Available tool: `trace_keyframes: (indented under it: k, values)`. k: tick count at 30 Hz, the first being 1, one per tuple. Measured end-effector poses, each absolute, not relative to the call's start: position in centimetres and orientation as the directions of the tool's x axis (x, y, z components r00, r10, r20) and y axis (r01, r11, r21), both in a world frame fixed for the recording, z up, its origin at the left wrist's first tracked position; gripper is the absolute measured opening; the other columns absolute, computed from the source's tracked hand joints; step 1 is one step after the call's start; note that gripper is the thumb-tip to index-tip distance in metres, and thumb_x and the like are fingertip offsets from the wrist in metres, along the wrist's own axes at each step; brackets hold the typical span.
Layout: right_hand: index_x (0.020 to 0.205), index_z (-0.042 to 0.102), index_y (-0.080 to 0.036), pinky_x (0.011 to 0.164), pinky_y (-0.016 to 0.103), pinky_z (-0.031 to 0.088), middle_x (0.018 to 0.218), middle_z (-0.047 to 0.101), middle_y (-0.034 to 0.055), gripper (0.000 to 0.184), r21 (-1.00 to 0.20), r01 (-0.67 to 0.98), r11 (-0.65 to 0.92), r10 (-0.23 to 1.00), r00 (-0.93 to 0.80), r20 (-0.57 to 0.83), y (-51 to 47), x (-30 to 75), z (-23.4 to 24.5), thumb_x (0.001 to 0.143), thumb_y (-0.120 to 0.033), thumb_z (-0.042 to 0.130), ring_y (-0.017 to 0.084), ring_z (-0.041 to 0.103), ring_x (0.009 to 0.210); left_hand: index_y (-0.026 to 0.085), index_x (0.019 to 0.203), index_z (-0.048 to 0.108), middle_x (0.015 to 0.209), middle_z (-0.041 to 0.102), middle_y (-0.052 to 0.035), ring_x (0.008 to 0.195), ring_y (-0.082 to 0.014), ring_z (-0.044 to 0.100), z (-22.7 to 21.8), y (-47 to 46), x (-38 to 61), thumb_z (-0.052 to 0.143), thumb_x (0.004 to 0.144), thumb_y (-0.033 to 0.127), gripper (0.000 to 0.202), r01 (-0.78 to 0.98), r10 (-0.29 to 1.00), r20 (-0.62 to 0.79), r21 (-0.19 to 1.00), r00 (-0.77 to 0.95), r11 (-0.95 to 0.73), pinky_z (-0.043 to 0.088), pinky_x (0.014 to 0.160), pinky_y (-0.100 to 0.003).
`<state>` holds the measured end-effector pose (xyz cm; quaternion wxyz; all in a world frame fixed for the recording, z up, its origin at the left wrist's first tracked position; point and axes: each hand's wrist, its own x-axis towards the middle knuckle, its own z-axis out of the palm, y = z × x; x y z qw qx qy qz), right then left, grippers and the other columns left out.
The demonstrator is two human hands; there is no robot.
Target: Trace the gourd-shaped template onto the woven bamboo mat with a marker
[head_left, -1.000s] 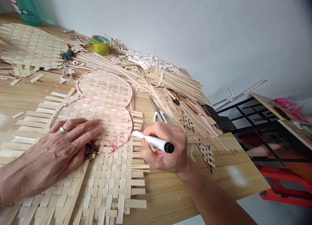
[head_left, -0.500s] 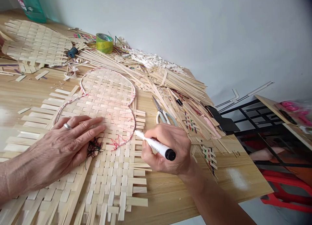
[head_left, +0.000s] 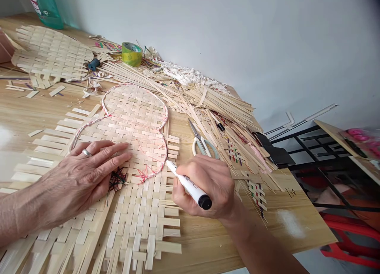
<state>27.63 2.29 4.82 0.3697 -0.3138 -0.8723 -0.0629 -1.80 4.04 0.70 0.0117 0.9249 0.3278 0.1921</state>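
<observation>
A woven bamboo mat [head_left: 130, 222] lies on the wooden table [head_left: 208, 242]. On top of it sits a gourd-shaped wire frame [head_left: 135, 127] wrapped in pink and white thread. My left hand [head_left: 80, 175], a ring on one finger, lies flat with fingers stretched out, pressing the frame and mat down beside a tangle of dark thread [head_left: 116, 180]. My right hand [head_left: 204, 191] is closed round a white marker [head_left: 187, 184] with a black cap end. The marker's tip touches the mat at the frame's lower right edge.
White-handled scissors [head_left: 202, 141] lie just beyond my right hand. A big heap of loose bamboo strips [head_left: 208, 104] fills the far side, with a green tape roll [head_left: 132, 53] and a second woven piece [head_left: 52, 56] at far left. A green bottle [head_left: 44, 7] stands at the corner.
The marker tip has slid a little down along the frame's lower right edge, and my right hand has tilted. My left hand has stayed pressed in place. The view has shifted slightly.
</observation>
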Motion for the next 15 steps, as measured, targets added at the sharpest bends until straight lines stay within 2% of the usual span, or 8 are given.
trace_keyframes:
  k: [3, 10, 15]
  values:
    - [0.080, 0.049, -0.022, 0.048, 0.028, 0.034, 0.059, 0.049, -0.0053, 0.019, -0.132, 0.580, 0.804, 0.500, -0.537, 0.680, 2.19, 27.61, 4.76, 0.073, -0.004, 0.050, 0.012, 0.040, 0.051, 0.032, 0.154, 0.042, 0.151, 0.056, -0.0015, 0.131, -0.0330, 0.055, 0.63, 4.06, -1.91, 0.045, 0.094, 0.022, 0.061, 0.609, 0.625, 0.326, 0.163, 0.709, -0.776, 0.048, 0.101, -0.050]
    - [0.079, 0.049, -0.022, 0.047, 0.028, 0.033, 0.060, 0.046, -0.0053, 0.018, -0.152, 0.567, 0.810, 0.501, -0.533, 0.682, 2.03, 27.50, 4.56, 0.073, -0.005, 0.050, 0.012, 0.039, 0.052, 0.029, 0.155, 0.040, 0.154, 0.051, -0.0018, 0.135, -0.0310, 0.049, 0.63, 4.03, -1.98, 0.044, 0.096, 0.023, 0.060, 0.610, 0.616, 0.289, 0.122, 0.733, -0.783, 0.044, 0.104, -0.048]
    - [0.079, 0.049, -0.022, 0.047, 0.028, 0.032, 0.059, 0.046, -0.0057, 0.019, -0.169, 0.561, 0.811, 0.506, -0.526, 0.683, 2.01, 27.44, 4.57, 0.073, -0.005, 0.050, 0.012, 0.037, 0.051, 0.031, 0.155, 0.040, 0.152, 0.053, -0.0010, 0.133, -0.0294, 0.051, 0.60, 4.09, -1.97, 0.042, 0.097, 0.023, 0.058, 0.607, 0.609, 0.308, 0.116, 0.731, -0.787, 0.045, 0.103, -0.047]
